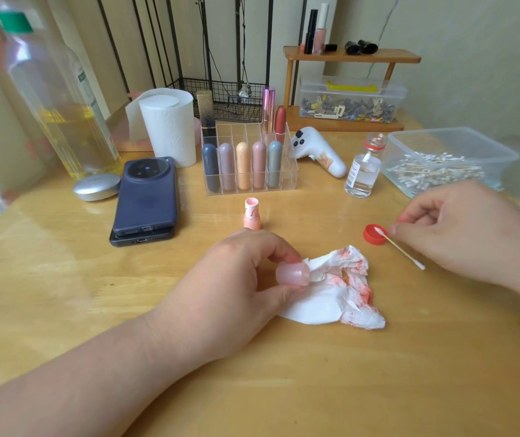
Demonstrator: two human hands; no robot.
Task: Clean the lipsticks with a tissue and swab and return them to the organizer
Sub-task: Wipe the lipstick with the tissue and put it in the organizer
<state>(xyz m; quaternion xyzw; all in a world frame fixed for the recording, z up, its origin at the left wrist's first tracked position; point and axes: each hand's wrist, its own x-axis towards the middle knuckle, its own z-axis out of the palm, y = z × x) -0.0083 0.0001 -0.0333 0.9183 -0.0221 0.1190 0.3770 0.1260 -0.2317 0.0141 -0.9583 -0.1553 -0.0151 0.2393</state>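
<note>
Left hand point(236, 285) pinches a pale pink cap point(293, 274) between thumb and fingertips, touching the red-stained tissue point(331, 298) on the tabletop point(378, 373). Right hand point(473, 238) pinches a cotton swab point(399, 247), one tip over the red lid point(373, 235). Uncapped lipstick point(251, 214) stands upright just before the clear organizer point(288, 171)

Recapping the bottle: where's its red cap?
The round red plastic cap lies right of centre in the head view, at the tip of the cotton swab.
</note>
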